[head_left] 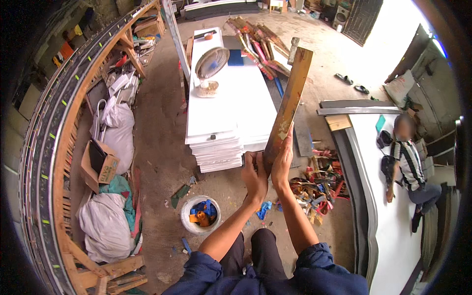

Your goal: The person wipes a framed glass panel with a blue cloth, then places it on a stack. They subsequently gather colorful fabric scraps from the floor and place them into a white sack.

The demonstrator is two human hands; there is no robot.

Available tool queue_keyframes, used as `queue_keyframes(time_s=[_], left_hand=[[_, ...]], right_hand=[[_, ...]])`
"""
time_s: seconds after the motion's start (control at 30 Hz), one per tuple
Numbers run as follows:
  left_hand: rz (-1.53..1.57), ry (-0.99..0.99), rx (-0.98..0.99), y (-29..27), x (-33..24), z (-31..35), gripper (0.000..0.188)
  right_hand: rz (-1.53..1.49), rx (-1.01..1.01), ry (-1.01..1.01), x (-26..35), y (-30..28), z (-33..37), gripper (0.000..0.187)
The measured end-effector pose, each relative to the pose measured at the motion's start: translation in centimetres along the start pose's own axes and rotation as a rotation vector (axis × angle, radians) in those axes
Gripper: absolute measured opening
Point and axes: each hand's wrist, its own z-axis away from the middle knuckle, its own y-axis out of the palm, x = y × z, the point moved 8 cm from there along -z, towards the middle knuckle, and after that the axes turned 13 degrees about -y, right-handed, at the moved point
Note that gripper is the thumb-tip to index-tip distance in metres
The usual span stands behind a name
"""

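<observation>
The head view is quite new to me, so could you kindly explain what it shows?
There is no machine here, only someone working bare-handed. The picture comes from a wide fisheye camera worn on the head, looking down, so straight edges bend near its rim. The left hand and right hand hold a long wooden board between them. Beyond, on a stack of white sheets, stands what looks like a small fan. A white bucket of blue and orange pieces sits on the floor.
</observation>
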Motion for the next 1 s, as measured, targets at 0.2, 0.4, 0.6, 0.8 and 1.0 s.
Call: queue_keyframes(time_s=[0.2, 0.4, 0.6, 0.8, 1.0], left_hand=[[-0.018, 0.008, 0.118, -0.7, -15.0, 1.9, 0.020], [-0.066, 0.090, 0.297, -0.5, -22.3, 2.5, 0.022], [0.033, 0.232, 0.494, 0.3, -27.8, 2.1, 0.024], [-0.319, 0.519, -0.123, -0.8, -24.1, -4.2, 0.062], [0.176, -0.171, 0.664, 7.3, -13.3, -5.9, 0.070]], right_hand=[[0.175, -0.123, -0.087, 15.3, -0.8, -6.1, 0.075], [0.194, -0.215, -0.128, 24.8, -3.7, -7.1, 0.064], [0.129, -0.150, -0.303, 30.2, -8.0, -4.1, 0.058], [-0.081, -0.114, -0.209, 31.9, -17.9, -2.0, 0.063], [-0.234, -0.128, -0.106, 31.6, -24.8, -1.7, 0.054]])
